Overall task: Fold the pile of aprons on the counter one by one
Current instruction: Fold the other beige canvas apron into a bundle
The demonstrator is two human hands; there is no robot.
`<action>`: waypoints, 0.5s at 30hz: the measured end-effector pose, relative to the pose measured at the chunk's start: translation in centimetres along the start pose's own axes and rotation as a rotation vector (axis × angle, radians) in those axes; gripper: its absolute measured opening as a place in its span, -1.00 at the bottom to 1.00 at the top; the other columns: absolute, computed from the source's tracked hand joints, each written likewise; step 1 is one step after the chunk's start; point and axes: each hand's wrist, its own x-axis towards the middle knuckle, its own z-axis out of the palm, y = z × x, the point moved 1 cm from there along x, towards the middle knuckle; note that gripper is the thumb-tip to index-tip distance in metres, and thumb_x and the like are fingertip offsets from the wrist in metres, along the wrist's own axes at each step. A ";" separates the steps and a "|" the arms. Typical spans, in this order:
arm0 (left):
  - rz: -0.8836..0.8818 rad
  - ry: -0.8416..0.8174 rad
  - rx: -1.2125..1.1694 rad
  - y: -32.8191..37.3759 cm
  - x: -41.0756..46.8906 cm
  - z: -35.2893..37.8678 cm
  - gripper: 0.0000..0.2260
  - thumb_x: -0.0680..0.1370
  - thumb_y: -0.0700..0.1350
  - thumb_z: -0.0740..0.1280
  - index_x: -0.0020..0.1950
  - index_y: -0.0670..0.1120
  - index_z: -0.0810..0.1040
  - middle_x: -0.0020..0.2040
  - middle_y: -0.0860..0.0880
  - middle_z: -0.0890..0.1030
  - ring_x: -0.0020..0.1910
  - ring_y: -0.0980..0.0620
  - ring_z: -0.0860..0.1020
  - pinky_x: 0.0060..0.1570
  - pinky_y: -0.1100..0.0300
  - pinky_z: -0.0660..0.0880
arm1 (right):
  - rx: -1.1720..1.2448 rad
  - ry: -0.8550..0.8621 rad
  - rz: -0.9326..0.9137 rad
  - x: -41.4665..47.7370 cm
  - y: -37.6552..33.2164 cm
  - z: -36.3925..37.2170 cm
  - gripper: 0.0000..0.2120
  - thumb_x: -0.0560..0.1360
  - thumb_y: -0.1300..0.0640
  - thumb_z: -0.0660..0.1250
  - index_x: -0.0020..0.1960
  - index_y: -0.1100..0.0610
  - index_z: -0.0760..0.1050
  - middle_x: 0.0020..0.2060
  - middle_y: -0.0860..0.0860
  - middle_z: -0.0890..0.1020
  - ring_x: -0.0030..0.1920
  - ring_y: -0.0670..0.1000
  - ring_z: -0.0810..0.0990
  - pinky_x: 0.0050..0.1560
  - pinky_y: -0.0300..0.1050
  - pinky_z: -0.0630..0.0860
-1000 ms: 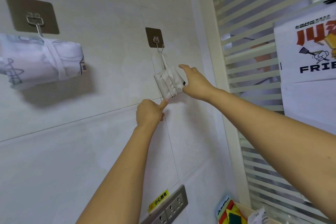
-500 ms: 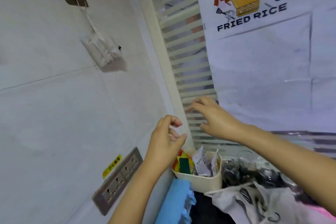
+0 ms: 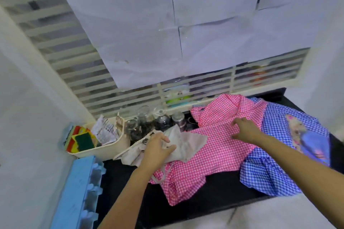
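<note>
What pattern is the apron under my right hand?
The apron is pink-and-white check, seen in the head view.

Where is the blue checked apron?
The blue checked apron lies at the right of the black counter in the head view, beside the pink checked apron.

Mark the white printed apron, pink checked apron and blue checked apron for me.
white printed apron (image 3: pixel 188 145), head view, plain turned-up flap.
pink checked apron (image 3: pixel 214 154), head view, flat middle panel.
blue checked apron (image 3: pixel 268 174), head view, near lower part.
</note>
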 end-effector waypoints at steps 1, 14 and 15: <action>-0.054 0.014 0.024 -0.4 0.7 0.6 -0.78 0.45 -0.09 0.47 -0.01 -0.02 0.46 0.08 -0.04 0.45 0.13 -0.05 0.45 -0.02 0.16 0.37 | 0.012 -0.045 0.023 -0.2 0.6 0.9 -0.32 0.41 -0.04 0.46 0.41 0.15 0.29 0.33 0.21 0.42 0.32 0.18 0.39 0.28 -0.09 0.31; -0.324 0.162 0.160 0.1 5.2 6.8 -0.63 0.60 -0.17 0.21 -0.40 -0.12 0.22 -0.42 -0.05 0.33 -0.27 -0.08 0.38 -0.35 0.09 0.16 | 0.103 -0.501 0.009 -1.0 6.1 6.5 -0.07 0.45 -0.24 0.34 0.57 0.06 -0.11 0.54 0.18 -0.11 0.53 0.20 -0.06 0.50 0.09 0.00; -0.285 0.181 0.148 2.1 5.2 6.9 -0.66 0.61 -0.17 0.17 -0.37 -0.13 0.24 -0.40 -0.06 0.35 -0.28 -0.08 0.36 -0.36 0.07 0.13 | 0.172 -0.485 -0.022 -1.2 5.8 5.5 -0.06 0.43 -0.20 0.38 0.57 0.08 -0.09 0.55 0.14 -0.03 0.53 0.16 0.00 0.49 0.03 0.03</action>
